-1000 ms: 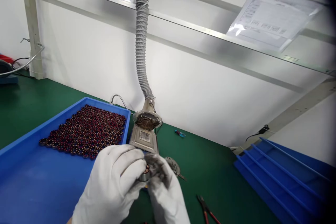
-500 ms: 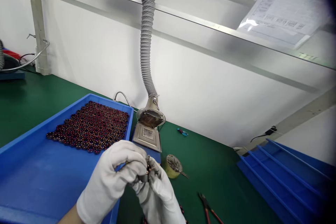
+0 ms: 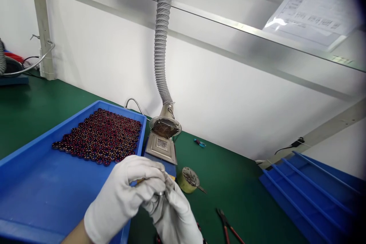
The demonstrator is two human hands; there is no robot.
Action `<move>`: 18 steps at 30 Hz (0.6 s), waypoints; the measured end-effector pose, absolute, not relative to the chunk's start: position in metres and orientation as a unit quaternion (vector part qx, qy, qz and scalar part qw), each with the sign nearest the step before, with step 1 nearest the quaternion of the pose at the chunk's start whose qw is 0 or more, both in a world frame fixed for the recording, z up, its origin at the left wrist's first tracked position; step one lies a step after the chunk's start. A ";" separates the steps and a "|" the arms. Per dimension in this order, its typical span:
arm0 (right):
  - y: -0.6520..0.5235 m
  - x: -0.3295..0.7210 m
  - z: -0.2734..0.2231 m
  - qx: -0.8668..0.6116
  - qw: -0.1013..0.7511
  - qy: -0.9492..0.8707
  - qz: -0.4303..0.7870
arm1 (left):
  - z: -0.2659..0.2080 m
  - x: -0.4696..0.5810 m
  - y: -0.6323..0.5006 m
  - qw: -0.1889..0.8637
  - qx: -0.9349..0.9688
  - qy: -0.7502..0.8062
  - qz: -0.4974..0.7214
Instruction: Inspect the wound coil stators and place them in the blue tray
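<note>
My left hand [image 3: 122, 196] and my right hand [image 3: 178, 213], both in white gloves, meet in front of the blue tray's right side. Their fingertips are pinched together around a small coil, mostly hidden by the gloves; a shiny silvery edge [image 3: 161, 193] shows between them. The right glove's fingertips are stained grey. Left of the hands, the blue tray [image 3: 25, 223] holds many small dark round coils [image 3: 105, 135] with red and copper glints, packed in its far part. A few similar dark pieces lie partly hidden below my right hand.
Behind the hands stands a solder pot [image 3: 162, 146] under a fume hose [image 3: 161, 45]. A yellowish round tin [image 3: 187, 181] sits to its right. Red-handled pliers [image 3: 225, 225] lie at the front, a small blue-handled tool [image 3: 199, 143] farther back. Stacked blue trays [image 3: 309, 198] are at right.
My fingers have closed farther over the coil, hiding the coppery part that showed before. Both hands stay in nearly the same place; the view has shifted slightly.
</note>
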State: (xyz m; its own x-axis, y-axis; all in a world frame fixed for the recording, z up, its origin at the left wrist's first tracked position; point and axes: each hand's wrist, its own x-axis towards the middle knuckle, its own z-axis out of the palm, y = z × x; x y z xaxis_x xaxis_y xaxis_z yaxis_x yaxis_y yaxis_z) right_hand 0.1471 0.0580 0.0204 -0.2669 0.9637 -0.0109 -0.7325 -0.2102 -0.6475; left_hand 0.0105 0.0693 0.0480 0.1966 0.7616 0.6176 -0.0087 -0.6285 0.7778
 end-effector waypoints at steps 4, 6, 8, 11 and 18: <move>0.078 0.154 0.001 -0.220 0.567 -0.320 0.727 | 0.052 0.002 0.068 0.394 0.604 0.301 0.624; 0.090 0.157 -0.008 -0.221 0.563 -0.329 0.726 | 0.055 0.000 0.067 0.422 0.561 0.328 0.632; 0.097 0.157 -0.016 -0.228 0.562 -0.332 0.723 | 0.057 0.001 0.068 0.438 0.579 0.341 0.597; 0.099 0.156 -0.024 -0.234 0.590 -0.334 0.697 | 0.056 0.009 0.069 0.441 0.631 0.318 0.553; 0.092 0.153 -0.010 -0.251 0.554 -0.328 0.723 | 0.055 0.003 0.063 0.372 0.554 0.318 0.673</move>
State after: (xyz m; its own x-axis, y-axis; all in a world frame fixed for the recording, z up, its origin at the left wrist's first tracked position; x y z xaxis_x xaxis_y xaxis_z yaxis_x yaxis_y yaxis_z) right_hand 0.1527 0.0916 -0.0096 -0.2609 0.9654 0.0015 -0.6363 -0.1708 -0.7523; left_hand 0.0032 0.0634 0.0551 -0.1077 0.8539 0.5091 -0.1485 -0.5202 0.8410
